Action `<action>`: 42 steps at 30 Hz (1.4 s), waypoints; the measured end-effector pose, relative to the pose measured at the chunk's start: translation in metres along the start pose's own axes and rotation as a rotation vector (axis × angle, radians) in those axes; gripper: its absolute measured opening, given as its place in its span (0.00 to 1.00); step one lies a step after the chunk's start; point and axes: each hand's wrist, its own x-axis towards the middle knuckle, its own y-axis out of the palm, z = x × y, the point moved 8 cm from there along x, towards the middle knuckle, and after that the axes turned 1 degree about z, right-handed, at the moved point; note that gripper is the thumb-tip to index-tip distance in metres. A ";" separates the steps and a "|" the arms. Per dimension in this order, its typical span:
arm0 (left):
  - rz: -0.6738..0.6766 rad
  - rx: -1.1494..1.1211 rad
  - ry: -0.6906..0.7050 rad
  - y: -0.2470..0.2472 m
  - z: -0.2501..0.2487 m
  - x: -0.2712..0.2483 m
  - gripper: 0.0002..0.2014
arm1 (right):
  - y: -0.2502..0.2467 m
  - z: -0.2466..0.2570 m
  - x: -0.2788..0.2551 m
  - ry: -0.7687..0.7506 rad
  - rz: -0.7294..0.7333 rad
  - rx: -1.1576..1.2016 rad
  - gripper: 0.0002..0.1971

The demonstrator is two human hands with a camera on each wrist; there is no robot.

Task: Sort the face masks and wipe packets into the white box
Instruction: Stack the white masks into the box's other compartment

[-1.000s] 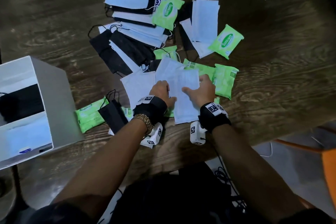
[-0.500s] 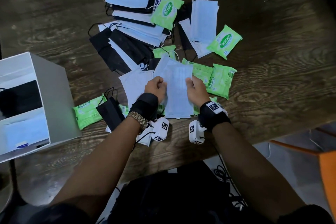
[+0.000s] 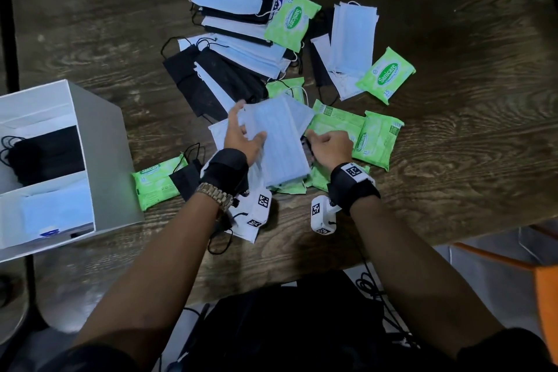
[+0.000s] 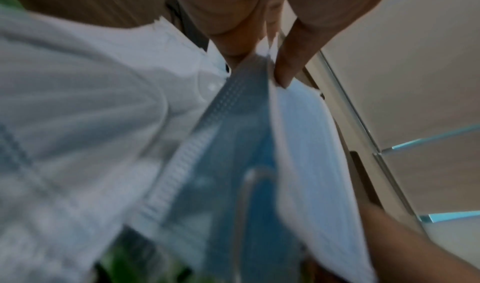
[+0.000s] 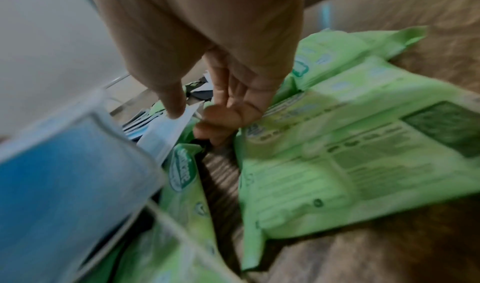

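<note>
a dark wood-grain table (image 3: 453, 160) carried a scatter of blue and black face masks and light green wipe packets printed "sanicare" (image 3: 385, 77), one showing "15". the left hand (image 3: 243, 137) pinched a stack of pale blue pleated face masks (image 3: 280, 142) near the middle, thumb on top. the right hand (image 3: 330, 145) was curled over green packets; whether it gripped anything could not be told. the white divided box (image 3: 99, 142) stood at the left, black masks and blue ones inside.

We are now lifting the stack of pale blue pleated face masks (image 3: 282, 139) with our left hand (image 3: 241, 137) alone, our right hand (image 3: 330, 145) having let go.
</note>
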 end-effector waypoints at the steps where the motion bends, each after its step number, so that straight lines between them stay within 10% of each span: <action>1: -0.016 0.014 0.049 -0.010 -0.004 0.001 0.34 | 0.005 0.003 0.000 0.017 0.038 -0.033 0.25; 10: -0.173 -0.109 0.029 -0.061 -0.007 -0.001 0.07 | 0.032 0.031 0.006 -0.014 0.024 -0.126 0.22; 17: -0.100 -0.116 0.005 -0.070 -0.004 -0.007 0.09 | -0.015 0.073 -0.003 -0.272 -0.115 0.422 0.13; 24: -0.086 -0.272 -0.034 -0.056 -0.013 -0.004 0.14 | -0.008 0.131 -0.028 -0.361 0.357 0.723 0.03; 28: -0.067 -0.263 -0.204 -0.050 -0.014 -0.006 0.30 | 0.035 0.120 -0.035 -0.297 0.421 0.434 0.08; 33: 0.051 -0.218 -0.006 -0.049 -0.016 -0.016 0.06 | 0.064 0.106 -0.042 -0.260 0.376 0.306 0.14; 42: -0.212 -0.198 -0.076 -0.120 0.031 -0.022 0.27 | 0.086 0.060 -0.050 -0.120 0.281 -0.149 0.26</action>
